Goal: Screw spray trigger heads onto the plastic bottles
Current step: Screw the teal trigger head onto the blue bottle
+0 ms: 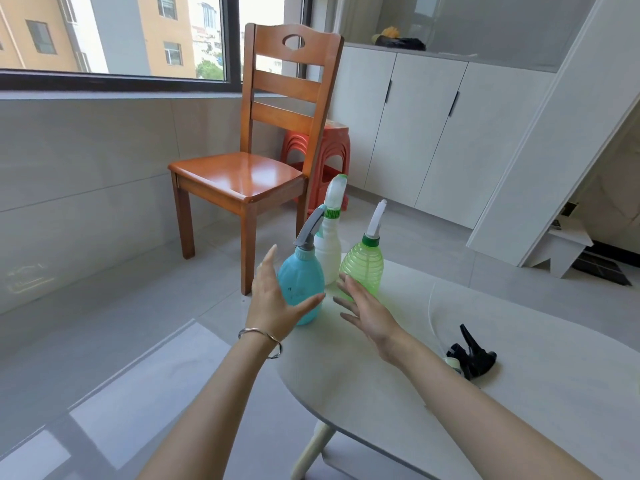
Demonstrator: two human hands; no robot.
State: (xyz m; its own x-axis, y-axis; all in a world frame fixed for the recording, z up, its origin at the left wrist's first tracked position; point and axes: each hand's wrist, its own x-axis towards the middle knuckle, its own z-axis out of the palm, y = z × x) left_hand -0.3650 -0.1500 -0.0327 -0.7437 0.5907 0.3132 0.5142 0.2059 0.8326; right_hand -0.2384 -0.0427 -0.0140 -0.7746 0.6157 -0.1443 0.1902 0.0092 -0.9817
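Blue bottle (300, 289), white bottle (328, 252), green bottle (364, 268) upright at table (540, 396) edge, black trigger head (472, 356) lying apart; left hand (273, 301), right hand (365, 311) open, empty, close in front; risk of nudging blue bottle off the edge.

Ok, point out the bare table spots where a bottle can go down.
Bare: the wide table stretch right of the black trigger head, and the patch between the forearms. Crowded: the far end, where the blue bottle, white bottle, green bottle, left hand and right hand bunch.
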